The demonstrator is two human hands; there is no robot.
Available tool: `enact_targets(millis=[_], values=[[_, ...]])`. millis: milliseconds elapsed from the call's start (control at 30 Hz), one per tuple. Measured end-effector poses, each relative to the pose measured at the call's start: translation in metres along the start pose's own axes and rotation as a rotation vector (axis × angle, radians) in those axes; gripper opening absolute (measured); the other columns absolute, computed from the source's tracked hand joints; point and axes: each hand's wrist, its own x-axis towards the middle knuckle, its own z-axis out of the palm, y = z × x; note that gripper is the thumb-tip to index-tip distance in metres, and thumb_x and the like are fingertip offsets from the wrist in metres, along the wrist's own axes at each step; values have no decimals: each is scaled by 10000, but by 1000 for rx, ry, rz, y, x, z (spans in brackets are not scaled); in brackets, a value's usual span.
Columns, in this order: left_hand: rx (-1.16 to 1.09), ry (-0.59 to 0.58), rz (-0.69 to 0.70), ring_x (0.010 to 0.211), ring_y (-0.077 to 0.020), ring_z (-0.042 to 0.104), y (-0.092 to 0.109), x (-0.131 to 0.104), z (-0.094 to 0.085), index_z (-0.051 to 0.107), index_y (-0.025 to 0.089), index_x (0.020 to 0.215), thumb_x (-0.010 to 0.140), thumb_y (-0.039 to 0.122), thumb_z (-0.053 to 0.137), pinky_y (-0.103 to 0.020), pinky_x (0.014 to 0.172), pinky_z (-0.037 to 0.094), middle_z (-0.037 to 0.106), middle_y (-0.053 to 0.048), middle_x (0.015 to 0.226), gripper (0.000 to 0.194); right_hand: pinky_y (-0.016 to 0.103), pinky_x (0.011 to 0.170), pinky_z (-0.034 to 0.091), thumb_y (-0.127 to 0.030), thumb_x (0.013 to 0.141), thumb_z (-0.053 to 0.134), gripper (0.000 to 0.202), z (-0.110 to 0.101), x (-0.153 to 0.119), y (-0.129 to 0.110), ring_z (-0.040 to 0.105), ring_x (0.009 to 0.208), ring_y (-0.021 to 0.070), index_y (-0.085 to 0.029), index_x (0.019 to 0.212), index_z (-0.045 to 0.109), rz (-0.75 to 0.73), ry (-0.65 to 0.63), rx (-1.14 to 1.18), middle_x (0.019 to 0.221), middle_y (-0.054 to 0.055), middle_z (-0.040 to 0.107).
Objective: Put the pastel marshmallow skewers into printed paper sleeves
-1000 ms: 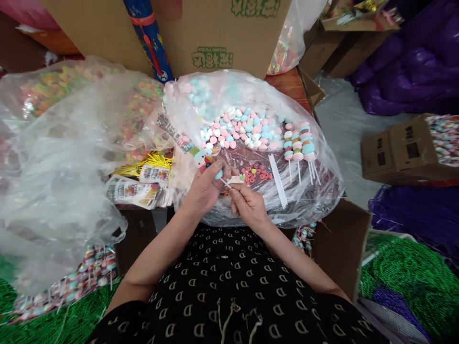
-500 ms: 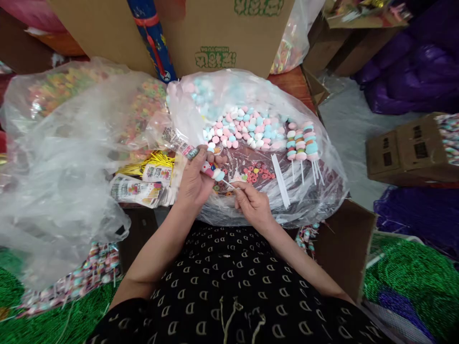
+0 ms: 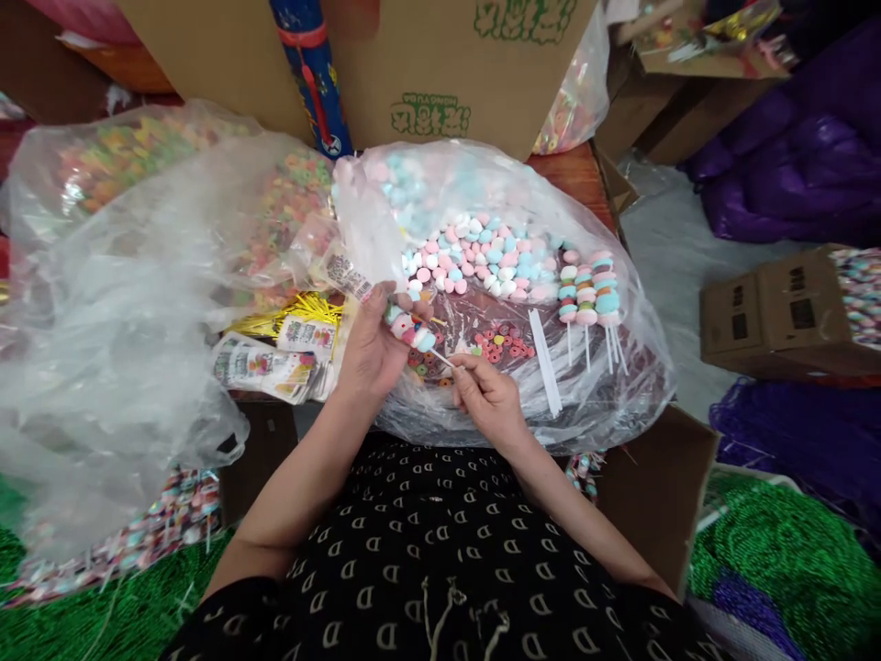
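Big see-through bag (image 3: 158, 161): on the left, with lots of bright candies inside.
Little packets (image 3: 262, 367): in a flat pile, just beside the shiny yellow ties (image 3: 293, 310).
Left hand (image 3: 373, 353): curls round the candy part of a candy stick (image 3: 411, 330).
Candy stick: between both hands, tilted, its thin white end pointing down to the right.
Round candies (image 3: 474, 257): pink, blue and white, heaped behind the hands.
Right hand (image 3: 488, 393): pinches the thin white end.
White sticks (image 3: 546, 365): near the right hand.
Other candy sticks (image 3: 586, 296): side by side, farthest right on the plastic.
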Motion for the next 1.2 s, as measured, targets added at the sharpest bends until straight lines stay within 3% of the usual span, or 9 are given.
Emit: enact_targets(millis=[100,200,333,467,633,833,1067,1200], values=[[10,-47,-12,734,-127,694,-5,-2,1,678,210,890,910,427,779,-301,828,585,646,36,726,241,246,479,426,-532,996,560,343,4,5,-5,514,429,109,-232,1092,694,20,-31,-15,537,-69,591],[15,-70,-14,738,-139,685,-6,-5,0,688,201,875,793,466,882,-299,814,583,660,29,756,339,241,457,414,-606,986,551,422,8,10,-9,502,413,110,-219,1085,686,66,-60,24,517,-68,582],[-15,-81,20,747,-145,672,2,-8,-4,691,204,868,774,446,900,-314,822,582,679,21,762,333,223,428,377,-718,931,576,545,15,17,-11,452,386,98,-202,1081,665,177,-180,148,496,-75,565],[-8,-101,-33,770,-179,697,13,-13,-12,698,198,888,774,424,899,-344,818,581,686,0,754,323,220,430,371,-737,883,641,549,24,22,-16,442,389,93,-209,1026,684,225,-288,177,505,-66,574],[-68,-19,55,813,-197,737,34,-13,-23,709,238,1073,705,478,937,-365,835,594,767,-25,923,495,217,416,363,-760,866,646,571,33,23,-16,427,371,93,-208,988,727,228,-268,166,474,-61,553],[-197,62,157,732,-157,681,59,-7,-29,707,193,852,728,408,936,-344,826,599,677,20,723,338,235,436,376,-767,882,614,572,38,19,-17,441,379,111,-218,1012,706,230,-230,132,464,-57,555],[-160,35,114,685,-142,630,53,-11,-28,617,195,758,751,395,921,-311,758,565,588,37,692,364,242,451,369,-748,873,636,543,40,17,-20,425,391,121,-212,932,695,185,-76,84,432,-64,506],[-196,35,139,664,-137,619,46,-15,-25,596,197,749,718,394,938,-301,722,537,584,37,683,396,248,440,321,-733,888,624,523,37,12,-9,395,368,126,-214,893,688,200,-75,37,404,-64,476]])
